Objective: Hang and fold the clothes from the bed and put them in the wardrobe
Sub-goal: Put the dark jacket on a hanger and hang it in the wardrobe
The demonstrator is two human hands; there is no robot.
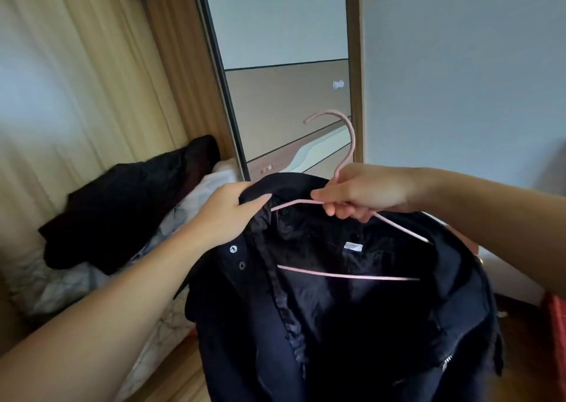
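Bed [55, 282], left: one black garment [122, 205] heaped on pale clothes [211, 187]. Left hand [228, 208] grips collar of one dark navy jacket [352, 325], open front, snap buttons, white label, held up mid-air. Right hand [364, 192] grips one pink hanger [346, 274], shoulders inside jacket. Wardrobe [284, 95] behind.

Lower part of dark jacket [352, 325] ran off the bottom edge. Pink hanger [349, 276]: left shoulder tucked under the collar, neck hidden inside the right hand [364, 195]. Fingers of left hand [228, 211] buried in collar fabric. Dark clothes pile [122, 205] on bed blurred, items indistinguishable.
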